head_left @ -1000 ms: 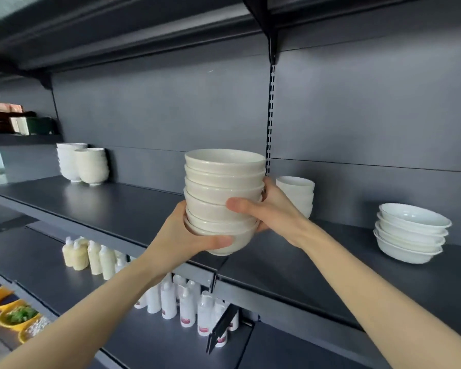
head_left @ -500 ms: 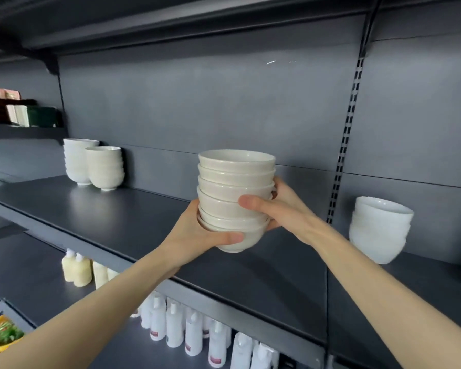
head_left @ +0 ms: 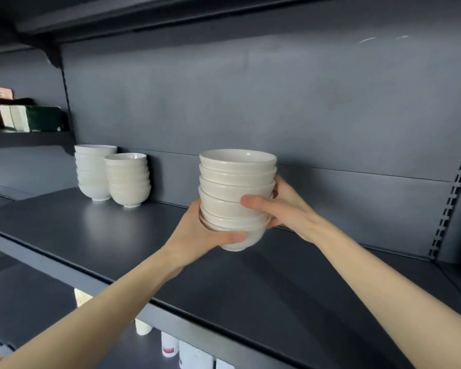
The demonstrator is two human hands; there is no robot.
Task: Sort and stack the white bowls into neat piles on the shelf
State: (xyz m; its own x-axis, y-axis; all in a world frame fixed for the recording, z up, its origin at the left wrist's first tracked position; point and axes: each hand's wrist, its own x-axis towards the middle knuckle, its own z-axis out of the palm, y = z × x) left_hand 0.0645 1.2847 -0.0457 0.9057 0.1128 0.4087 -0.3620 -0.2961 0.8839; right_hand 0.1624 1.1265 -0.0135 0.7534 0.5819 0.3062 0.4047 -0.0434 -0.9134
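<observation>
The stack of bowls (head_left: pixel 237 187) concealed the fingers of the right hand (head_left: pixel 290 209); only the thumb showed. The front pile (head_left: pixel 128 179) covered part of the rear pile (head_left: pixel 92 171). The shelf (head_left: pixel 117 235) edge and the frame bottom cut off the bottles (head_left: pixel 169 347); their labels were illegible.

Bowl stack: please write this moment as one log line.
stack: held over shelf | left hand: grips bottom bowl | right hand: grips side | nearest pile: back left

The left hand (head_left: pixel 194 235) and right hand (head_left: pixel 290 209) are bare, with short plain thumbnails. The left forearm (head_left: pixel 104 312) and right forearm (head_left: pixel 383 283) are slender and uncovered.
</observation>
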